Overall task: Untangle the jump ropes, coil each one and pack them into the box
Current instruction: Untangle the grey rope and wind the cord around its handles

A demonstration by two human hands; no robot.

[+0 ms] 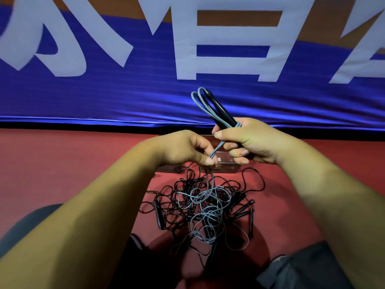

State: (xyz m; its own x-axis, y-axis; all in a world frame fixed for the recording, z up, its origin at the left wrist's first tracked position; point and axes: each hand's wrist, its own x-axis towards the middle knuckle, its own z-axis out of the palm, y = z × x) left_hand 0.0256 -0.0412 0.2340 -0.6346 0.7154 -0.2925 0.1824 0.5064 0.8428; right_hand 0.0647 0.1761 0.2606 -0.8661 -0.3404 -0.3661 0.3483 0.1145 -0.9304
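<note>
red floor [73, 163], blue lettered banner [125, 97]

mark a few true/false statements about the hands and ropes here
1. The right hand grips black handles together with loops of grey rope. True.
2. The left hand holds nothing. False: it pinches the grey rope just below the right hand.
3. The pile below the hands is neatly coiled. False: it is a loose tangle.
4. The pile mixes black and grey ropes. True.
</note>
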